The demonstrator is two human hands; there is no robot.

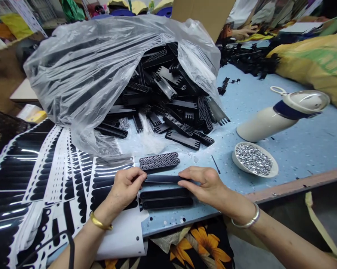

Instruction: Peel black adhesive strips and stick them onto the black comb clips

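Observation:
A long black strip-shaped piece with rounded ends lies level between my two hands. Its left end is pinched between thumb and fingers of my left hand. At the other end, my right hand pinches it in the same way. Just beyond it are two black pieces with a honeycomb-patterned face, side by side. Nearer to me, two smooth-faced black pieces lie parallel. Sheets of black round-ended stickers spread out under and left of my left hand.
A clear plastic bag spills many black slotted pieces onto the blue table. To the right are a white bowl of small metal parts and a bottle. A thin dark rod lies nearby. Another person's hand shows behind.

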